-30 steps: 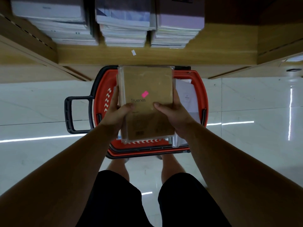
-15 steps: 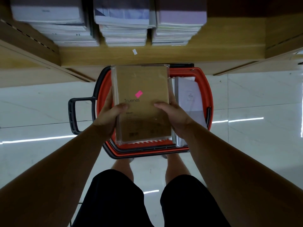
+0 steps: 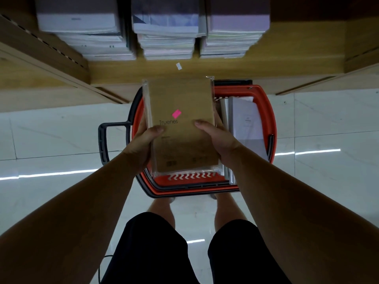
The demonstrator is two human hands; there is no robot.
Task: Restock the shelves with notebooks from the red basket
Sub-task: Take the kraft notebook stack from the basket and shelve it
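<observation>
I hold a stack of brown notebooks (image 3: 180, 103) in clear wrap, marked "Truenes" with a pink sticker, above the red basket (image 3: 261, 103). My left hand (image 3: 143, 142) grips its left edge with the thumb on the cover. My right hand (image 3: 217, 140) grips the right edge the same way. The basket stands on the floor just below the shelf and has white and grey notebooks (image 3: 244, 124) upright along its right side.
The wooden shelf (image 3: 287, 66) ahead carries three stacks of pale notebooks (image 3: 166, 37); its right part is bare. A black basket handle (image 3: 102, 140) sticks out to the left. Glossy white floor tiles lie on both sides. My legs stand behind the basket.
The brown notebook stack has risen slightly and shifted toward the shelf edge, with both hands still holding it. The basket has stayed in place.
</observation>
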